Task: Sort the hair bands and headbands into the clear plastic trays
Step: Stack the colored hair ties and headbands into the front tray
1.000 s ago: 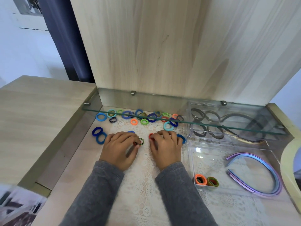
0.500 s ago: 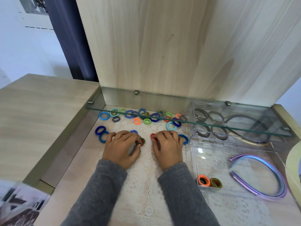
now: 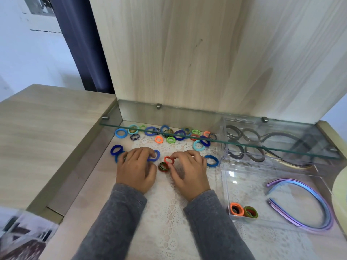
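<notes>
Several coloured hair bands (image 3: 170, 139) lie scattered on the lace mat under a glass shelf. My right hand (image 3: 189, 171) pinches a red-orange hair band (image 3: 169, 160) between thumb and forefinger, lifted on edge. My left hand (image 3: 136, 167) curls its fingertips onto a blue hair band (image 3: 157, 154). A dark red-green band (image 3: 163, 167) lies on the mat between the two hands. The front clear tray (image 3: 227, 194) holds an orange band (image 3: 236, 209), a green band (image 3: 250, 212) and purple-blue headbands (image 3: 309, 203). The rear clear tray (image 3: 224, 145) holds grey headbands (image 3: 249, 143).
The glass shelf (image 3: 206, 140) overhangs the back row of bands and the rear tray. An upright wooden panel (image 3: 187, 53) closes the back. A raised desk top (image 3: 47, 137) borders the left. More blue bands (image 3: 116, 150) lie by my left hand; a cream round object (image 3: 339, 194) is at the right edge.
My right hand has lifted the red-orange band up on edge. My left hand has let go of the dark band, which now lies between the hands, and has reached onto a blue band.
</notes>
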Demonstrator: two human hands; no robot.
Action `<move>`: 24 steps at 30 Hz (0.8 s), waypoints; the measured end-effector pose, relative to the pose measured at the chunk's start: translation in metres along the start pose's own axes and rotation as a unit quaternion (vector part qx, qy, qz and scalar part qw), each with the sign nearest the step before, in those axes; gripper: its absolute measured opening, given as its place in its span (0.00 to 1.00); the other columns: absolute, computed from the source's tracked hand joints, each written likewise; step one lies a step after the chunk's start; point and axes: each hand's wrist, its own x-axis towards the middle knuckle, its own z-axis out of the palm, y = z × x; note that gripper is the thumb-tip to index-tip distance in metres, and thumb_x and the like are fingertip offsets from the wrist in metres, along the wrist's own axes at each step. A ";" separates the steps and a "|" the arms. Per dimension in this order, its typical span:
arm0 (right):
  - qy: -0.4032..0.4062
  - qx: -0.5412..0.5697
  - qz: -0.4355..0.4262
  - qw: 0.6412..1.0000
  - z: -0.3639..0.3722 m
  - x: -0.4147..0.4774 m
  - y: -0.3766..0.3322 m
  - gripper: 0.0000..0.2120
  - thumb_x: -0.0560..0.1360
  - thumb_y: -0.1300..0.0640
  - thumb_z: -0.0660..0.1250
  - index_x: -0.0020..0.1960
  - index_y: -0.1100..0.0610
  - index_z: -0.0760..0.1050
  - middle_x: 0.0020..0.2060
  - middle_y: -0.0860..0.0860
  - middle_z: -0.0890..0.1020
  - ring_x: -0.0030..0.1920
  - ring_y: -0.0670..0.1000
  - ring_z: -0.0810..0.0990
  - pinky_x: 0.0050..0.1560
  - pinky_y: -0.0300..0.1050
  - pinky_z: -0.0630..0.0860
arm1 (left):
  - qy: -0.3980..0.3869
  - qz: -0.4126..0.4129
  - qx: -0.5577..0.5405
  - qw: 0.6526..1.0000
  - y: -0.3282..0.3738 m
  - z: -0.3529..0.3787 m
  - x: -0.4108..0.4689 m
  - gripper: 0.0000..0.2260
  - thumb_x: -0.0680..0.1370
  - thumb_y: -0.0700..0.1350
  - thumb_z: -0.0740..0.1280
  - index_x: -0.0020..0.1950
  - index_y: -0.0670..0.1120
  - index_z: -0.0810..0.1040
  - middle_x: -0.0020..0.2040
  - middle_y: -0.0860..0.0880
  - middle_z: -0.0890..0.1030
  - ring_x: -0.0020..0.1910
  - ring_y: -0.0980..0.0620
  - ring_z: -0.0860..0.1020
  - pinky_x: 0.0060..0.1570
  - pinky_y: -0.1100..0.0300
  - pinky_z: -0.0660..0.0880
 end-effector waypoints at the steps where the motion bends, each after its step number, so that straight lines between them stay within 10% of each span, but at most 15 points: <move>1: -0.021 0.005 -0.007 1.000 0.000 0.000 -0.002 0.09 0.74 0.45 0.60 0.51 0.46 0.73 0.48 0.38 0.79 0.55 0.47 0.70 0.51 0.44 0.59 | 0.011 -0.025 0.011 1.000 -0.001 0.001 0.001 0.09 0.69 0.45 0.62 0.48 0.52 0.75 0.48 0.55 0.80 0.49 0.51 0.78 0.55 0.51 0.66; 11: -0.069 -0.011 -0.016 0.997 0.003 0.000 -0.006 0.12 0.73 0.45 0.60 0.54 0.46 0.69 0.49 0.40 0.79 0.56 0.47 0.69 0.53 0.48 0.62 | -0.050 -0.179 0.153 0.971 -0.020 0.011 0.036 0.16 0.79 0.52 0.58 0.65 0.51 0.71 0.64 0.48 0.74 0.62 0.46 0.70 0.62 0.46 0.60; 24: 0.001 -0.024 0.087 0.996 0.001 0.006 0.001 0.17 0.74 0.46 0.54 0.57 0.51 0.73 0.52 0.45 0.78 0.58 0.49 0.69 0.55 0.46 0.60 | -0.027 -0.204 0.174 0.963 -0.032 0.018 0.053 0.12 0.77 0.55 0.61 0.56 0.52 0.77 0.59 0.49 0.77 0.57 0.45 0.73 0.56 0.48 0.60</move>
